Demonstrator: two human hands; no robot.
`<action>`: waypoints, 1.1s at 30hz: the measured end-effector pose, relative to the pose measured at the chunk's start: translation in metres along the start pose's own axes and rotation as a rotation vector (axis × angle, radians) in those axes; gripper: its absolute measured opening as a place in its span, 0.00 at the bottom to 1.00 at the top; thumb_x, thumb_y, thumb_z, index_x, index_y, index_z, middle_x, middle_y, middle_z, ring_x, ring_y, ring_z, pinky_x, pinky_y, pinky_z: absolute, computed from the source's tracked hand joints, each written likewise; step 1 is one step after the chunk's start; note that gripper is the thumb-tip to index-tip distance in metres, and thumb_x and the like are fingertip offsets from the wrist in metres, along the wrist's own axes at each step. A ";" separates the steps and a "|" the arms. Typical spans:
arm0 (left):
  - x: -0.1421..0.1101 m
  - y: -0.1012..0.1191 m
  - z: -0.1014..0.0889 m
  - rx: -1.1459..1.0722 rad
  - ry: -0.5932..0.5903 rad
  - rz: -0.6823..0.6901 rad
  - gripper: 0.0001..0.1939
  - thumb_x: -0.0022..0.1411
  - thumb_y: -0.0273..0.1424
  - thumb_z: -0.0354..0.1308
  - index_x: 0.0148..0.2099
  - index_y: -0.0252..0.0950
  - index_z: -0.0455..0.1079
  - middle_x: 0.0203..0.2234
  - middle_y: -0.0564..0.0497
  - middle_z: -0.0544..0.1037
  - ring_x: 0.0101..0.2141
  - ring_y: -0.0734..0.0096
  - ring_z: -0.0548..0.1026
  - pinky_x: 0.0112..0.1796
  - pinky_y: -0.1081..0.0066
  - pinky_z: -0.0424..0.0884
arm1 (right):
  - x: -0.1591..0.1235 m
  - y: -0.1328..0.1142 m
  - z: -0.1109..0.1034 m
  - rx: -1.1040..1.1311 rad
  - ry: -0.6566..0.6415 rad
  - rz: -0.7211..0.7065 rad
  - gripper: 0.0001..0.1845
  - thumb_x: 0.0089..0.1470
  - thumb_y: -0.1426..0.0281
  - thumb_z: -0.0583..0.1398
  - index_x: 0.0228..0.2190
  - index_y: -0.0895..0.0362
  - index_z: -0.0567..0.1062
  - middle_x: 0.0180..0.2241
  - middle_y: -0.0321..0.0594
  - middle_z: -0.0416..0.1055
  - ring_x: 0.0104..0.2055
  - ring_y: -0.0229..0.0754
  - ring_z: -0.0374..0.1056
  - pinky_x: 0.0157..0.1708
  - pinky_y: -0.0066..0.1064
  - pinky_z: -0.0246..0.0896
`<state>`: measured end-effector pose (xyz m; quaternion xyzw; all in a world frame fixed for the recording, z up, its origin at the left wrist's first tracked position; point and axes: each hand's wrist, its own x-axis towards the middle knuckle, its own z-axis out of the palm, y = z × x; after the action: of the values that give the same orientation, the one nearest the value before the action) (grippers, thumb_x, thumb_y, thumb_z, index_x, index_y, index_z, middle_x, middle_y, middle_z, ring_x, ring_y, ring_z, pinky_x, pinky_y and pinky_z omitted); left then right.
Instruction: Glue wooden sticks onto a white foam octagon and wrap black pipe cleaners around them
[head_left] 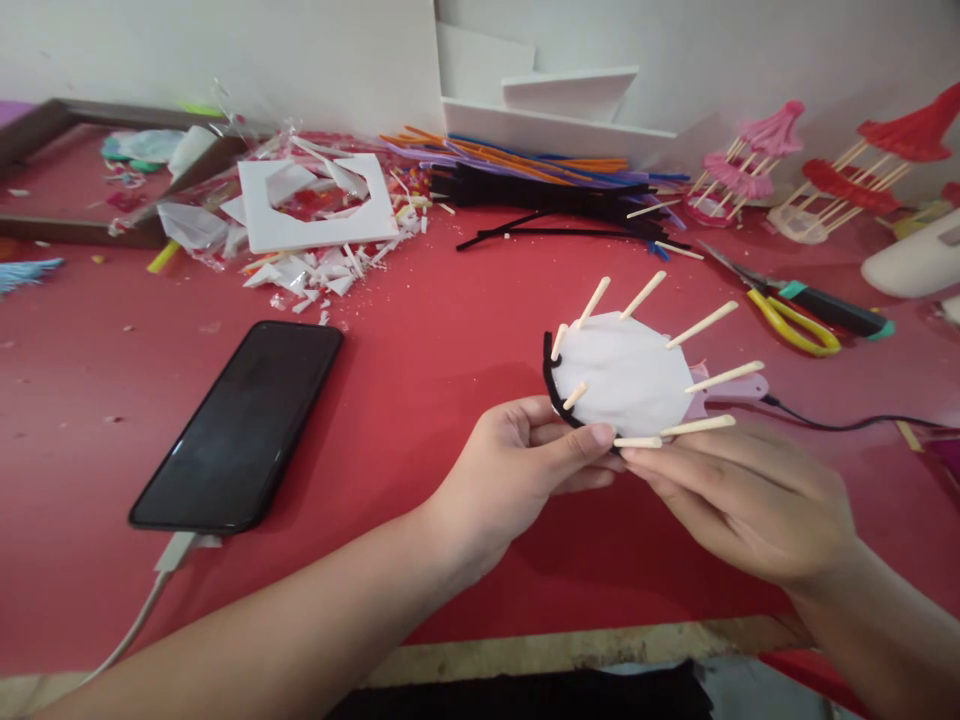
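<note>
Gripping the near left edge of a white disc (626, 372) with our left hand (514, 455), we are pressing the thumb over its rim and curling the fingers beneath, so that hold is closed; we are holding the disc above the red table (409, 370), right of centre. At far left, a black phone (240, 425) is lying on a cable, and beyond it a white board with a cut-out (259, 215) is resting among scraps (300, 272). Further along, fuzzy stems (540, 190) are lying in a bundle by the wall. On the disc, pale sticks (703, 324) are already standing around the rim, and a black fuzzy strip (551, 385) is following its left side down to our thumb. We are judging the wrap as only partly done, since the far and right edges are showing no black. Our right hand (757, 495) is meeting the near rim with its fingertips gathered; we cannot tell whether it is pinching the strip. Behind it, a pink tool (739, 388) is trailing a cord, and scissors (795, 322) are lying beyond.
</note>
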<state>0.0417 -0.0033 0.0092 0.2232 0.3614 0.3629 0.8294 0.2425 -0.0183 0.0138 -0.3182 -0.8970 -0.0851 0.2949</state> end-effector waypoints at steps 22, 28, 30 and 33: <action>-0.004 0.005 -0.002 0.077 0.024 0.157 0.07 0.53 0.30 0.70 0.35 0.34 0.77 0.26 0.54 0.80 0.28 0.77 0.78 0.35 0.76 0.75 | 0.001 -0.006 -0.001 0.422 0.047 0.699 0.04 0.55 0.73 0.63 0.33 0.52 0.74 0.23 0.30 0.70 0.17 0.31 0.61 0.14 0.24 0.56; -0.004 0.006 -0.001 0.093 0.037 0.191 0.06 0.56 0.31 0.68 0.36 0.35 0.77 0.28 0.54 0.80 0.28 0.77 0.77 0.36 0.75 0.75 | 0.000 -0.007 0.003 0.448 0.101 0.678 0.07 0.54 0.73 0.64 0.37 0.51 0.76 0.30 0.33 0.77 0.28 0.36 0.74 0.26 0.25 0.72; -0.004 0.007 -0.001 0.094 0.037 0.173 0.07 0.56 0.32 0.68 0.37 0.35 0.78 0.31 0.52 0.81 0.30 0.76 0.77 0.37 0.74 0.75 | 0.000 -0.008 0.003 0.413 0.101 0.678 0.07 0.54 0.72 0.65 0.37 0.50 0.78 0.29 0.33 0.78 0.26 0.37 0.74 0.24 0.26 0.72; -0.004 0.008 -0.002 0.091 -0.012 0.152 0.06 0.57 0.31 0.67 0.38 0.36 0.78 0.33 0.51 0.81 0.33 0.74 0.78 0.40 0.73 0.75 | 0.002 -0.009 0.002 0.376 0.112 0.693 0.06 0.55 0.71 0.65 0.36 0.49 0.79 0.25 0.31 0.78 0.19 0.35 0.70 0.16 0.25 0.66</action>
<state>0.0348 -0.0012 0.0142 0.2896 0.3547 0.4067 0.7905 0.2350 -0.0232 0.0143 -0.5372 -0.7190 0.1680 0.4077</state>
